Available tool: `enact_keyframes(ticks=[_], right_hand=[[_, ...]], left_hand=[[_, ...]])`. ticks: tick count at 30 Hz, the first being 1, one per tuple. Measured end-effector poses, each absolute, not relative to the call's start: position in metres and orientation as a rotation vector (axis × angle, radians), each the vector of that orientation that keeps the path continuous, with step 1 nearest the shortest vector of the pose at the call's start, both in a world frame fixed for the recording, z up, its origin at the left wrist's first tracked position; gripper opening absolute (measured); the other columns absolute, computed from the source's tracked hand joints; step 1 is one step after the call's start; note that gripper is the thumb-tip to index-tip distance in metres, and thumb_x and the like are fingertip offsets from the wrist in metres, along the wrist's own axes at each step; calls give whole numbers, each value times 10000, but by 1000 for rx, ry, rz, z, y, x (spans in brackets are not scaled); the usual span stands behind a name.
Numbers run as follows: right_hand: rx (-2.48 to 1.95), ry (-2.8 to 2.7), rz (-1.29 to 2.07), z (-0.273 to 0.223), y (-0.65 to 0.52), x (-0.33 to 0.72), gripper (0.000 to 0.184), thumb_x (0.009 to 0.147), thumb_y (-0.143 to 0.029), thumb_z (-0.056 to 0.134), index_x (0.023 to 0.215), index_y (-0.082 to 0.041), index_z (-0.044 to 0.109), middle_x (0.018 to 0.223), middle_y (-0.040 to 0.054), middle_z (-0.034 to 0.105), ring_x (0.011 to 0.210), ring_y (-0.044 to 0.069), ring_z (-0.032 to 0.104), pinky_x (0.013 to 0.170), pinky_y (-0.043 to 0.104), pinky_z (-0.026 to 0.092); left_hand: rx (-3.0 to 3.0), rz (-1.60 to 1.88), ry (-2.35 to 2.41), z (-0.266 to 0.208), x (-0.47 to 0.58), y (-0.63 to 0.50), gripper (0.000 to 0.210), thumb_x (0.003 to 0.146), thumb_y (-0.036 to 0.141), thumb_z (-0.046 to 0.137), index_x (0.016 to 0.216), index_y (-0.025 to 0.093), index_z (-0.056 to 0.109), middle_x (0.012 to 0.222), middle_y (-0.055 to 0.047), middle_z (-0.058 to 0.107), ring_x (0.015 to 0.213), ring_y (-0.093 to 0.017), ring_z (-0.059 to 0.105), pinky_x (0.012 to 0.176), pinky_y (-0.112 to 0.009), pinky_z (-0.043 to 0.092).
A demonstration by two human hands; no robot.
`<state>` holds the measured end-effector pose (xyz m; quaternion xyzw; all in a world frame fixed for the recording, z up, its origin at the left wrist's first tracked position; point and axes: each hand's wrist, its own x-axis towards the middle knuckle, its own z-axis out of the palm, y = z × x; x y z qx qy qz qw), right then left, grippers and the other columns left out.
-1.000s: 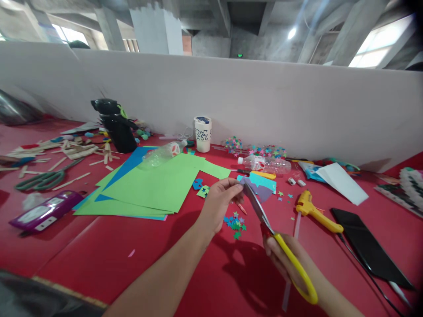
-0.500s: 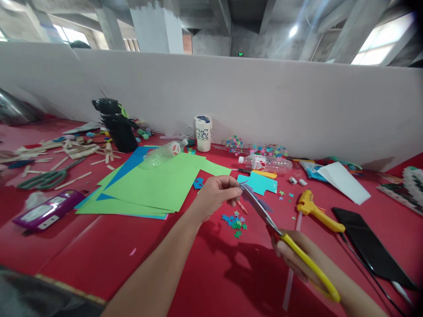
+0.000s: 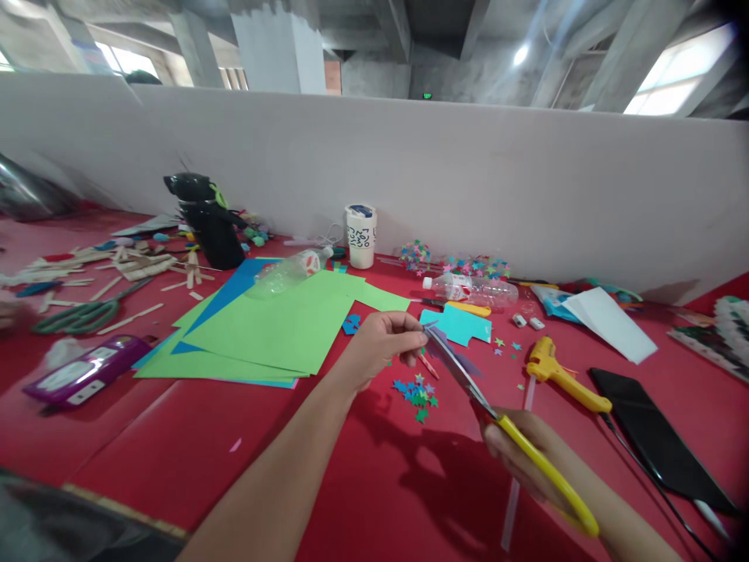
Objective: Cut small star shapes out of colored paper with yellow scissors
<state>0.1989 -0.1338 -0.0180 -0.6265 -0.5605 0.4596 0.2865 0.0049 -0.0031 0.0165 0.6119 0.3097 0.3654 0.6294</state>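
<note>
Scissors (image 3: 520, 442) shifted rightward, left fingers (image 3: 414, 340) pinching purple paper (image 3: 464, 360)

Purple paper (image 3: 466, 362) partly hidden behind scissors (image 3: 506, 429); handle (image 3: 547, 461) covers part of right hand (image 3: 518, 460). Bottom edge crops 2 forearms (image 3: 275, 476); left edge crops metal object (image 3: 29, 193), another person's blurred hand (image 3: 7, 309). Green sign (image 3: 427, 96) too small to read.

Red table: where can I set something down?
Bare: around a pink scrap, left of the left forearm, nearer than the green paper; between that forearm and the clear stick, nearer than the stars. Crowded: by the partition, cup and bottles.
</note>
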Motion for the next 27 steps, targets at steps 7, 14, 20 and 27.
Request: enact_keyframes(ticks=[7, 14, 20, 27], right_hand=[[-1641, -1411, 1193, -27, -135, 192, 475, 746, -661, 400, 599, -211, 359, 369, -100, 286, 292, 37, 220, 313, 196, 138], [-1641, -1379, 1184, -24, -137, 190, 508, 719, -704, 380, 616, -207, 375, 413, -99, 271, 305, 40, 227, 328, 182, 152], [-1645, -1451, 1188, -17, -140, 192, 528, 731, -708, 350, 629, -194, 414, 435, -85, 312, 332, 51, 268, 344, 179, 206], [-1693, -1420, 1204, -19, -140, 193, 533, 720, -716, 355, 624, -194, 409, 452, -84, 307, 350, 49, 252, 342, 174, 210]], left_hand=[[1227, 880, 618, 13, 15, -7, 130, 695, 238, 606, 751, 122, 597, 600, -7, 585, 507, -88, 538, 545, -224, 422], [1152, 941, 627, 15, 20, -10, 105, 679, 228, 609, 719, 132, 597, 590, -10, 596, 490, -89, 532, 509, -218, 405], [1190, 930, 635, 17, 17, -10, 91, 682, 220, 596, 695, 130, 590, 561, 5, 580, 462, -76, 510, 499, -213, 390], [1213, 904, 649, 16, 15, -9, 101, 685, 229, 598, 706, 129, 594, 568, 5, 572, 484, -75, 504, 511, -209, 400]])
